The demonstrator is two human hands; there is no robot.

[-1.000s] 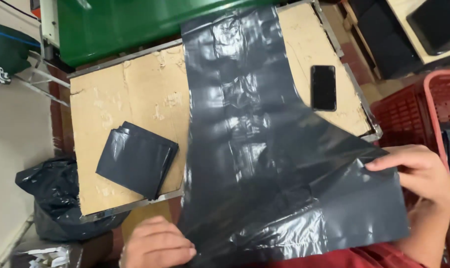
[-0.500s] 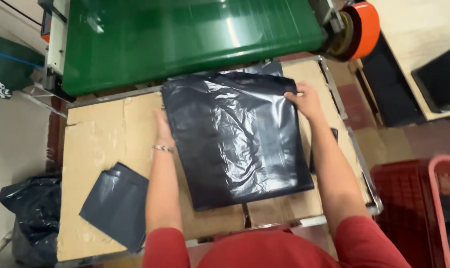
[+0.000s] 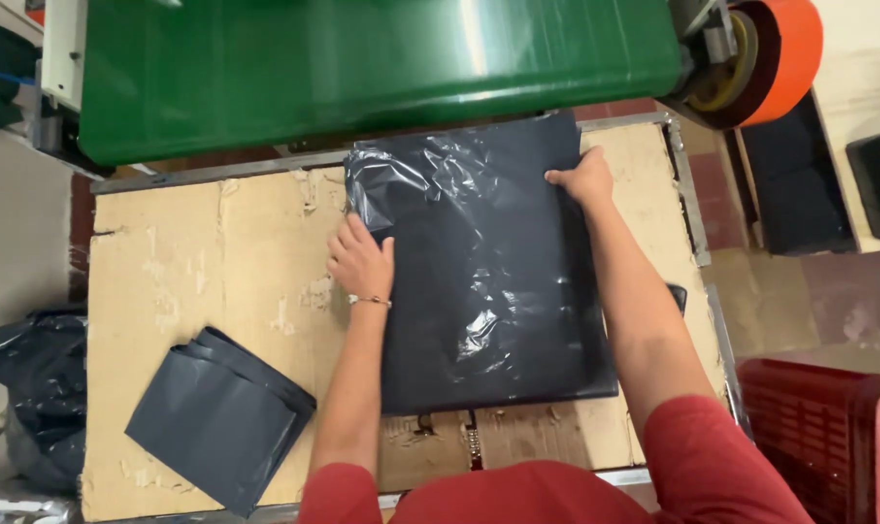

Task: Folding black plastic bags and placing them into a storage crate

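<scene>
The left hand (image 3: 360,260) lies flat and open on the left edge of the big black plastic bag (image 3: 488,262). The right hand (image 3: 581,178) presses on the bag's top right part, fingers spread, gripping nothing. The bag lies flat on the cardboard table (image 3: 187,252), its top edge right by the green machine (image 3: 381,68). Half a second ago the bag sat a bit lower; now it is pushed closer to the machine. A pile of folded grey bags (image 3: 216,417) still lies at the lower left.
</scene>
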